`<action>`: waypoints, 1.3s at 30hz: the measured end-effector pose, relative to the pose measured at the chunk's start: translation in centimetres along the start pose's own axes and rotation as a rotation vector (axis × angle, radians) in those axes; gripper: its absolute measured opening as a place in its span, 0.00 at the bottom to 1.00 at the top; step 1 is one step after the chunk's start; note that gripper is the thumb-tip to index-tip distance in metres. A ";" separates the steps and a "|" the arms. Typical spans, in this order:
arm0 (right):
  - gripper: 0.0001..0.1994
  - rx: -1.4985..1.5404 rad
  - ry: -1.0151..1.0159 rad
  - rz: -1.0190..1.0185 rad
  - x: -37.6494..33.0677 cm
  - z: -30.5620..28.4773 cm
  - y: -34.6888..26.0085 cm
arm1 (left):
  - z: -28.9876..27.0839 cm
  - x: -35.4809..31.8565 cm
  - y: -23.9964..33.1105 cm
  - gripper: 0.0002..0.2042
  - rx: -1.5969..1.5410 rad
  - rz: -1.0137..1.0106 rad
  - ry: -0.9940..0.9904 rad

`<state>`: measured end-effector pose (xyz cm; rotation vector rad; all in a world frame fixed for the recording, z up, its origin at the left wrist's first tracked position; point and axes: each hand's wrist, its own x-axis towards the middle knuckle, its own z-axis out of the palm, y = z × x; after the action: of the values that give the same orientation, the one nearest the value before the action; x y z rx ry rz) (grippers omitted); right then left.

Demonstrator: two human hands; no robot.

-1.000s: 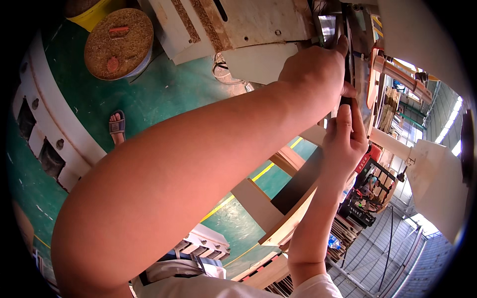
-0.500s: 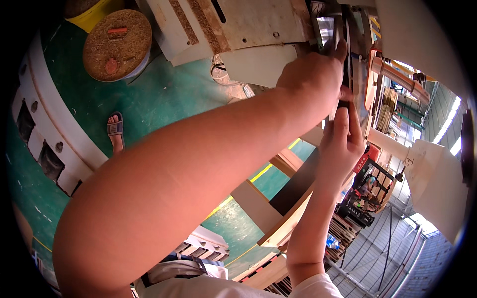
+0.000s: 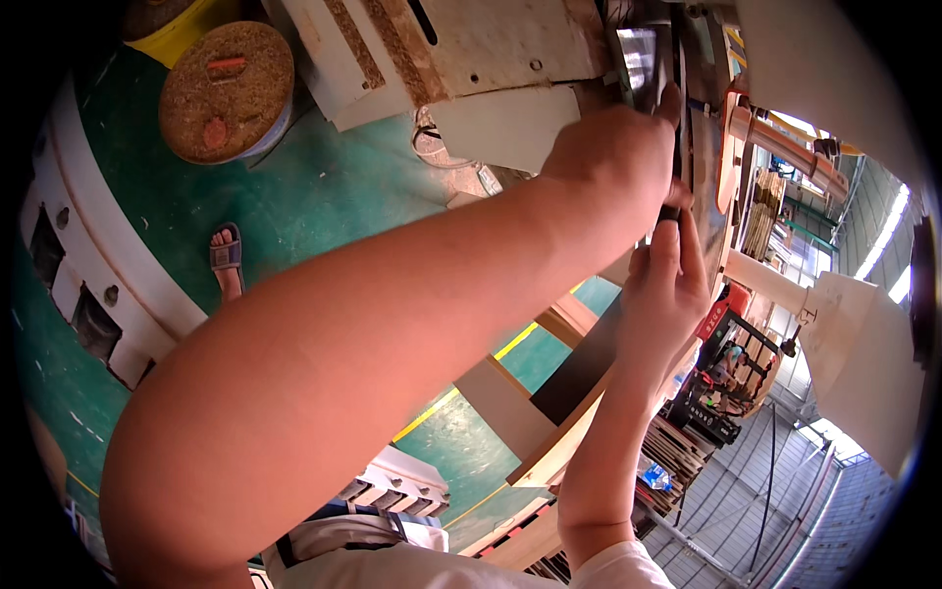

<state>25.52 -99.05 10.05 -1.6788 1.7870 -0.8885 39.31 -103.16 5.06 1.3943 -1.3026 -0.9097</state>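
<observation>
Dark piece (image 3: 669, 212) sits at the machine (image 3: 520, 59), upper right of centre, between the two hands and mostly hidden. Right hand (image 3: 670, 285): fingers nearly together and extended, thumb opposed, pinching the piece's near end. Left hand (image 3: 618, 147) is just beyond, back to camera, by the shiny metal plate (image 3: 638, 59); one fingertip points up along the dark strip (image 3: 685, 137), another sits just by the piece. Its finger gap and hold: can't tell.

My take: hold the piece straight, press evenly with both hands, fingertips off the strip's edge. Left forearm blocks the view; shift the elbow out to see the contact.
</observation>
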 end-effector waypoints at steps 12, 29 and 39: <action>0.20 -0.121 0.001 -0.029 -0.6 -0.7 0.8 | -0.5 -1.0 1.0 0.33 -0.105 -0.089 -0.131; 0.20 -0.127 0.020 -0.015 -1.2 -0.9 0.6 | -0.5 -1.1 1.1 0.41 -0.099 -0.107 -0.171; 0.20 0.140 0.125 0.231 -7.4 -3.9 2.8 | 2.0 -3.9 3.7 0.42 0.076 -0.125 -0.494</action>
<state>21.45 -91.26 9.99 -1.3244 1.9067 -1.0063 35.97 -99.43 7.79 1.3691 -1.6391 -1.3622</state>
